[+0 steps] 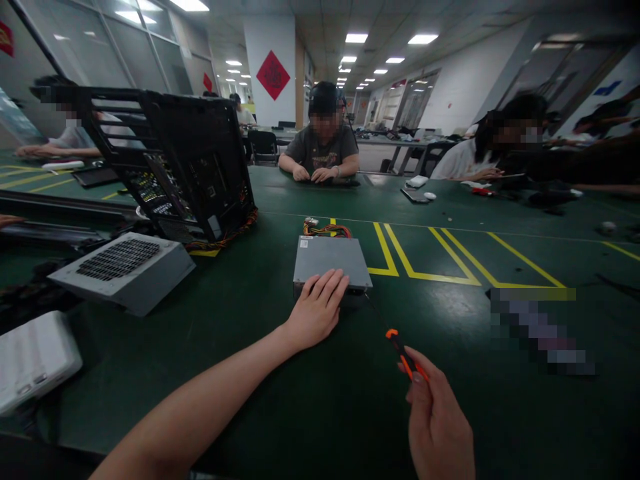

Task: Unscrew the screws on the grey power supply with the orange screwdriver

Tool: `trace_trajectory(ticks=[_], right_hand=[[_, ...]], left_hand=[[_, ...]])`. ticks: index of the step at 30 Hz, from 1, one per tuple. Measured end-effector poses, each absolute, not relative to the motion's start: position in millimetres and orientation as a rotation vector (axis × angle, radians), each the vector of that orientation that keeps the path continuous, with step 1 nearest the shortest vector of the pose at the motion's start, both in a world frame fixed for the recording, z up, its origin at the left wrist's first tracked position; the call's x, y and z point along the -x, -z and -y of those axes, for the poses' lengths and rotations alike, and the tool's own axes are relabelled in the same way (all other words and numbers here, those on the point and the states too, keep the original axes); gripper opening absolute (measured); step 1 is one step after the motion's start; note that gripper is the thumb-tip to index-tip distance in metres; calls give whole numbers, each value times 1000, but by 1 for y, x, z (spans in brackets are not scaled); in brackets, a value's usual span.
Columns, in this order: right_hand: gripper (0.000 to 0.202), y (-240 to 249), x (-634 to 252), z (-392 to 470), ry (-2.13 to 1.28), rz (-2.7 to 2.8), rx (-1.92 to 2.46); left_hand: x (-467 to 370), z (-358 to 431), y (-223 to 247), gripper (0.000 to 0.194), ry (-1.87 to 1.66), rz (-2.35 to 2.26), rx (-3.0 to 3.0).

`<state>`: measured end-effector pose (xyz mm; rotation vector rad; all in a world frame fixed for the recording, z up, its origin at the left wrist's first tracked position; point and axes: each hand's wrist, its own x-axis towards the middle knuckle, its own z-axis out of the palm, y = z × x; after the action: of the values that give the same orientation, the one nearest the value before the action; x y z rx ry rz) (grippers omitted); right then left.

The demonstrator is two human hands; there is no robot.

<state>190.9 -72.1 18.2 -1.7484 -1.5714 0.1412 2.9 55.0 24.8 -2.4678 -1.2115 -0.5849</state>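
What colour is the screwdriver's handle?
Black and orange on the screwdriver, best seen in the head view.

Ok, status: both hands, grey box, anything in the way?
Left hand on grey box, near edge. Right hand holding screwdriver, shaft toward box's near right corner, contact unclear. Cables behind box, away from screwdriver.

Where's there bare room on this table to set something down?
Bare green tabletop lies between the left forearm and right hand, and between the screwdriver and blurred strip. The left is crowded: black case, vented box, white device.
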Motion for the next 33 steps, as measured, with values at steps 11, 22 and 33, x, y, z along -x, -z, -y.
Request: trace_trajectory(ticks=[11,22,33], right_hand=[[36,-7,-183,69,-116,1611,1617],[36,-6,-191,74,-376,1550,1767],[32,-7,-182,73,-30,1768,1548]], left_hand=[[-4,-55,-24,55,600,1221,2464],[-4,-55,-23,58,570,1238,2459],[-5,-55,-22,57,586,1229,2454]])
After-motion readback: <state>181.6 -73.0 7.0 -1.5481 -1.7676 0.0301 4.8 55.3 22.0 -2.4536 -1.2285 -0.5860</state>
